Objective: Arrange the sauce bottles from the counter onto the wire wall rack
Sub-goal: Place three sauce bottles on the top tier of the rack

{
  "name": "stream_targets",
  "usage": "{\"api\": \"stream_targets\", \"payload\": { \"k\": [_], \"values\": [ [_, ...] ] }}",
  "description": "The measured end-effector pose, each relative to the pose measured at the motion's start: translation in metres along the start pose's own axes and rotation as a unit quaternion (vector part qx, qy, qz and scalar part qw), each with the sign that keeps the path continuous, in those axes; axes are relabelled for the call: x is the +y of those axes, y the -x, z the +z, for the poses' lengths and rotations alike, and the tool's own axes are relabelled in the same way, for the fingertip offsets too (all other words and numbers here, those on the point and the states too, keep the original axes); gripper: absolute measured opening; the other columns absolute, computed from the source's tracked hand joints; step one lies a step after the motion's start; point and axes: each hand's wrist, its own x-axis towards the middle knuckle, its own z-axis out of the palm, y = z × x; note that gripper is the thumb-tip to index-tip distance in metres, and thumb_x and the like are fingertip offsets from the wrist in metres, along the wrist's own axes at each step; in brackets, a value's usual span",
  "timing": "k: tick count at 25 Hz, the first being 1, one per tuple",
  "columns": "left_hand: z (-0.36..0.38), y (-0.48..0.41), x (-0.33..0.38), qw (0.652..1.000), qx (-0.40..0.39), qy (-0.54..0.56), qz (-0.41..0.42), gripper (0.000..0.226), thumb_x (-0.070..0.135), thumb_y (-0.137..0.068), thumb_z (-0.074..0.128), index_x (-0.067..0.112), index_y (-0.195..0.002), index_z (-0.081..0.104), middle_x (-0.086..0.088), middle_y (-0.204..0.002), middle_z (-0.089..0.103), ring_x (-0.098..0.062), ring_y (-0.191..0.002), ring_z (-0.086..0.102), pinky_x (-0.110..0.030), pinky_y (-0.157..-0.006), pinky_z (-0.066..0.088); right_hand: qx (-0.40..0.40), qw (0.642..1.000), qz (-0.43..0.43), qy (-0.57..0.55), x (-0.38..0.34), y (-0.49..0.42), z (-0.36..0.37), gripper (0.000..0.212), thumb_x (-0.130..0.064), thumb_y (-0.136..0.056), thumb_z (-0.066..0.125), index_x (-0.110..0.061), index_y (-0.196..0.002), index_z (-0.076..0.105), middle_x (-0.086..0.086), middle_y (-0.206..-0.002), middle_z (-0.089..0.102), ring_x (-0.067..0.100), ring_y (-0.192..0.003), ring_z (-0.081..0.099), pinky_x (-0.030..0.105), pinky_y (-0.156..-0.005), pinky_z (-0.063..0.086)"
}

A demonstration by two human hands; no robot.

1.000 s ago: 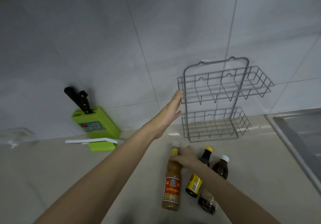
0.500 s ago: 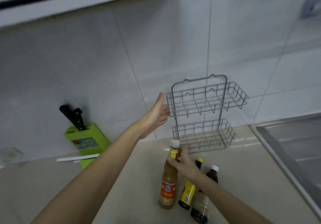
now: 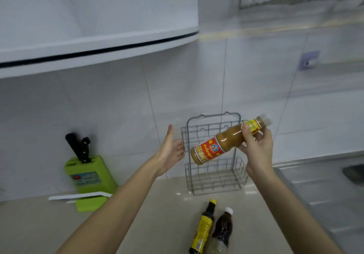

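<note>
From my head camera, my right hand (image 3: 256,147) is clamped around the neck of the tan sauce bottle (image 3: 220,144), which hangs tilted in the air in front of the wire wall rack (image 3: 213,155), cap up to the right and base down to the left. My left hand (image 3: 170,151) is spread open, thumb up, fingertips at the left edge of the rack's upper basket; whether they touch the wire I cannot tell.

Two more bottles stand on the counter (image 3: 157,224) below the rack: a dark bottle with a yellow cap (image 3: 202,228) and yellow label, and just beside it on the right a dark bottle with a white cap (image 3: 221,232). To the left, well apart from the rack, a green knife block (image 3: 88,181) leans against the tiled wall (image 3: 122,112) with black handles poking out, and a white strip lies at its foot.

The rack is thin grey wire, two open baskets one above the other, both without bottles. The held bottle is clear plastic with a red and yellow label and a pale cap; the counter is smooth beige.

A white cabinet (image 3: 88,17) hangs overhead on the left. A steel sink edge (image 3: 315,159) borders the counter on the right. The counter between the knife block and the bottles lies open.
</note>
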Motion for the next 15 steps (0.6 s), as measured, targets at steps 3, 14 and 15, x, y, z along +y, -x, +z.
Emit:
{"api": "stream_targets", "payload": {
  "k": [3, 14, 15],
  "values": [
    [0.006, 0.004, -0.002, 1.000, -0.008, 0.007, 0.018, 0.096, 0.075, -0.086, 0.004, 0.005, -0.151, 0.006, -0.013, -0.162, 0.007, -0.022, -0.150, 0.010, -0.037, -0.125, 0.007, 0.023, 0.999, -0.035, -0.004, -0.010, -0.017, 0.025, 0.038, -0.026, -0.087, 0.067, -0.016, -0.119, 0.049, 0.008, -0.119, 0.062, 0.017, -0.101, 0.065, 0.051, -0.091, 0.053],
    [0.003, -0.004, -0.008, 0.999, -0.031, -0.012, 0.032, 0.088, 0.073, -0.087, 0.002, 0.014, -0.153, 0.011, -0.002, -0.162, 0.016, -0.014, -0.149, 0.013, -0.036, -0.125, 0.003, -0.198, 0.966, -0.090, 0.138, 0.026, -0.049, 0.073, 0.020, -0.021, -0.087, 0.067, -0.012, -0.105, 0.062, 0.005, -0.102, 0.069, 0.022, -0.101, 0.066, 0.033, -0.087, 0.053],
    [0.004, -0.003, -0.008, 0.999, -0.033, -0.019, 0.035, 0.086, 0.071, -0.088, 0.001, 0.015, -0.153, 0.010, -0.001, -0.161, 0.016, -0.013, -0.149, 0.013, -0.035, -0.125, 0.002, -0.234, 0.957, -0.074, 0.152, 0.023, -0.055, 0.073, 0.022, -0.024, -0.088, 0.066, -0.012, -0.106, 0.062, 0.005, -0.104, 0.069, 0.022, -0.104, 0.065, 0.032, -0.089, 0.053]
  ]
}}
